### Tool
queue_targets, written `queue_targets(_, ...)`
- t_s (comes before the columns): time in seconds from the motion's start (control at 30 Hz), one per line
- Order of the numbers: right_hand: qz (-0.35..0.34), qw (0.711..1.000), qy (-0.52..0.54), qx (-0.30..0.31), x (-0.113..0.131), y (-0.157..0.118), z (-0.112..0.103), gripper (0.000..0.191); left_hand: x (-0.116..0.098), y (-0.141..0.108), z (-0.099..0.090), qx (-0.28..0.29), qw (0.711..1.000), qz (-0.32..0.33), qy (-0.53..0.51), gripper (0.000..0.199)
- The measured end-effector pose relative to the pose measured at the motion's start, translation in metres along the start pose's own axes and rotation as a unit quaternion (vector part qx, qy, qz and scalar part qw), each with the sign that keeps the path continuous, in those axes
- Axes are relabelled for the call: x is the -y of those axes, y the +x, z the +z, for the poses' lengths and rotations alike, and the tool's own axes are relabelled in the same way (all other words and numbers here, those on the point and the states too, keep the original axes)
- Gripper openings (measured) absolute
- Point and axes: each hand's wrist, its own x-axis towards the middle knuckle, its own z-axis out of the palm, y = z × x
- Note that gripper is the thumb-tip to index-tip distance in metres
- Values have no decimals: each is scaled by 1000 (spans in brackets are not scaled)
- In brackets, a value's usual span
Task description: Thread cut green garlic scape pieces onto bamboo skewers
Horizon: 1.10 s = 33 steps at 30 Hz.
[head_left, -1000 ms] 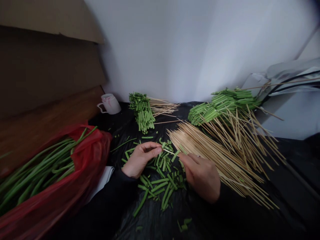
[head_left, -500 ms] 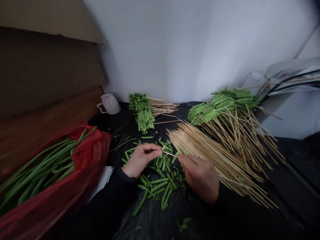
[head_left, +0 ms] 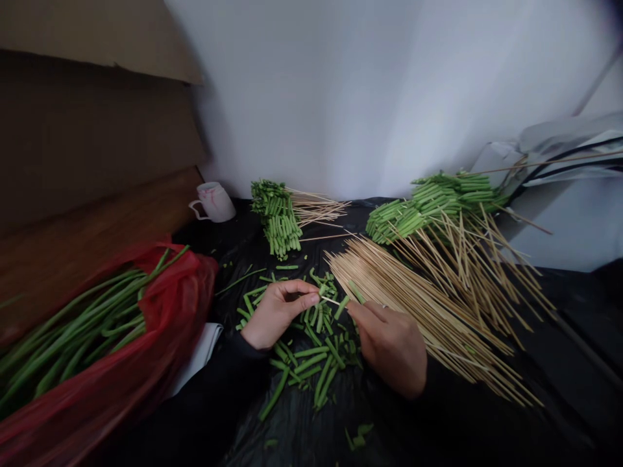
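Note:
Thumb and forefinger of my left hand (head_left: 281, 312) are pinched together on a small piece of green bean (head_left: 322, 290) at the tip of a thin bamboo skewer (head_left: 331, 299). My right hand (head_left: 393, 344) is closed around that skewer, whose lower part is hidden in the fist. Another cut bean piece (head_left: 342, 307) sits across the skewer close to the right fingertips, and one more bean piece (head_left: 357, 292) shows just above the right forefinger. Below both hands lies a loose pile of cut green beans (head_left: 311, 360) on black plastic sheeting (head_left: 253, 434).
Bare bamboo skewers (head_left: 384, 279) lie in a fan at right. Behind them are a heap of bean-loaded skewers (head_left: 438, 201) and a smaller loaded stack (head_left: 280, 224). A white mug (head_left: 217, 202) stands near the wall. A red plastic bag (head_left: 170, 344) of long beans is at left.
My left hand has shifted very slightly to the right, with its pinch still at the skewer tip. My right hand stays in nearly the same place.

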Motion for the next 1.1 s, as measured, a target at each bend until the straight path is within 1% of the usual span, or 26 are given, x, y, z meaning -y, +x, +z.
queue_targets(0.3, 5, 1000, 7, -2, 3, 0, -1, 27, -1, -4, 9, 3, 998, -29, -54, 19)
queue_targets(0.37, 6, 1000, 14, -2, 4, -1, -1, 26, 0, -5, 11, 17, 998, -26, -49, 18)
queue_targets(0.5, 4, 1000, 28, 12, 7, -2, 1, 24, 2, -7, 15, 64, 997, -16, -28, 16)
queue_targets(0.6, 2, 1000, 30, 7, 8, 0, 1, 24, -2, -7, 15, 72, 997, -17, -17, 16)
queue_targets(0.7, -6, 1000, 20, -6, 4, 4, -2, 25, -7, -4, 8, 66, 998, -22, 0, 21)
queue_targets(0.77, 0, 1000, 13, -18, -1, 5, -4, 25, -7, 0, 0, 44, 998, -19, 42, 24)
queue_targets(0.83, 12, 1000, 14, -25, -6, 5, -4, 25, -3, 4, -9, 9, 993, -15, 118, 26)
queue_targets(0.87, 17, 999, 15, -25, -8, 5, -4, 24, -1, 5, -12, 7, 987, -14, 162, 27)
queue_targets(0.93, 19, 999, 18, -22, -11, 4, -2, 24, 5, 6, -16, 22, 967, -7, 254, 28)
queue_targets(1.0, 17, 999, 18, -20, -12, 3, -1, 23, 10, 5, -17, 35, 941, 8, 337, 28)
queue_targets(1.1, 17, 1000, 19, -13, -11, 3, -1, 23, 11, 2, -16, 36, 908, 34, 417, 23)
